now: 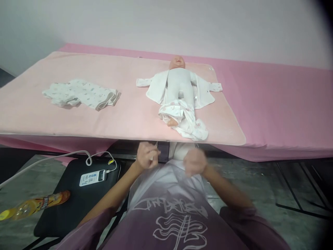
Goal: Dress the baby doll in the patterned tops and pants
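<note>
Two bare hands are held low before the table edge, against the white-to-purple printed shirt front (169, 194) worn by the person. The left hand (146, 155) is curled and the right hand (194, 161) is bunched on the cloth; whether anything is gripped cannot be told through the blur. Beyond, a pale baby doll (179, 83) in an opened white garment is laid on the pale pink pad (125, 118), with folded white printed baby clothes (80, 93) well to its left.
</note>
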Demonstrator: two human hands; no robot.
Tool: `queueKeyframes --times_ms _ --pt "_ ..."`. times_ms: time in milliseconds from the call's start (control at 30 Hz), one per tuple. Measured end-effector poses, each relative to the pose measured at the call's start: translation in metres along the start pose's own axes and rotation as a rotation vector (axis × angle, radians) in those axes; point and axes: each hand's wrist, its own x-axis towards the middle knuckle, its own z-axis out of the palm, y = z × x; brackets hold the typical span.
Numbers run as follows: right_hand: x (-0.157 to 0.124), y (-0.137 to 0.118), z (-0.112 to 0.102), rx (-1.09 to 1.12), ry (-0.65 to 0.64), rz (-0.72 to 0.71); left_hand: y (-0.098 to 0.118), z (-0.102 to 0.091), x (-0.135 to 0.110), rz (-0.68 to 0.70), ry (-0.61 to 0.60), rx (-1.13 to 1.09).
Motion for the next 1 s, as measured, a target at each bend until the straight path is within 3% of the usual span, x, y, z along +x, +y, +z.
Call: queueKeyframes --times_ms 33,100,200,267,433,700,1000 --pt "-0.009 -0.003 0.026 0.056 -0.047 0.013 -0.009 0.008 -0.019 -0.057 -0.09 -0.031" --pt "-0.009 -0.003 0.07 0.312 0.045 0.263 -0.028 0.025 -0.038 -0.303 -0.094 -0.114" --pt "0.021 0.008 0.11 0.559 0.284 0.633 -0.051 0.05 -0.025 -0.786 0.117 -0.311" --pt "0.044 0.018 0.124 0.597 0.309 0.694 -0.061 0.063 -0.006 -0.919 0.156 -0.401" --pt "0.066 0.032 0.142 0.634 0.278 0.722 -0.072 0.079 0.009 -0.879 0.13 -0.506" --pt "0.039 0.029 0.153 0.783 0.214 0.708 -0.084 0.083 -0.01 -0.831 0.147 -0.613" --pt "0.018 0.007 0.146 0.756 0.209 0.516 -0.057 0.071 -0.018 -0.726 0.199 -0.639"
